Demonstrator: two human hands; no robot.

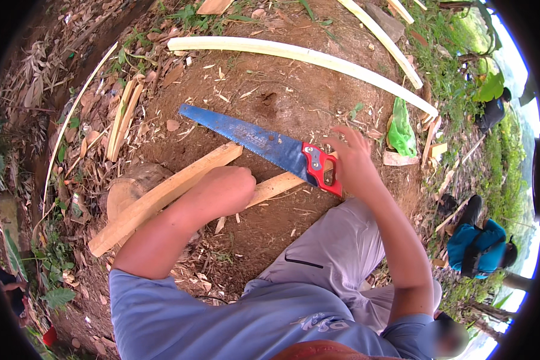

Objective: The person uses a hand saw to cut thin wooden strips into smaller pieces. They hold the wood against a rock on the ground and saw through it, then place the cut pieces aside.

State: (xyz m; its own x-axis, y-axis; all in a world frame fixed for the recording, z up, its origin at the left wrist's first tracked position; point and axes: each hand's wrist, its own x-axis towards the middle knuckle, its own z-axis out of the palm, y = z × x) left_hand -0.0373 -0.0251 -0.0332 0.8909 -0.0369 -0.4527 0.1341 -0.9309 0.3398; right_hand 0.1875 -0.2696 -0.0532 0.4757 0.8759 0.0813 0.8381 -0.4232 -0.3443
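My left hand [231, 187] is closed in a fist beside a long piece of sawn wood [165, 198]; its fingertips are hidden. A second wooden strip [276, 187] runs out from by that fist and passes under the saw. The hand saw [252, 137] has a blue toothed blade and a red handle, with its blade tip pointing to the far left. My right hand [354, 153] is at the right of the handle, fingers spread and not wrapped around it. The lower end of the sawn wood lies over a cut log [126, 192].
Beyond the saw, a long pale strip [300, 53] crosses the dirt. Short wood pieces [125, 120] lie at left. A green plastic bag [400, 129] rests at right. A person in a teal top [477, 247] sits farther right, and another in dark clothing [492, 113] is beyond.
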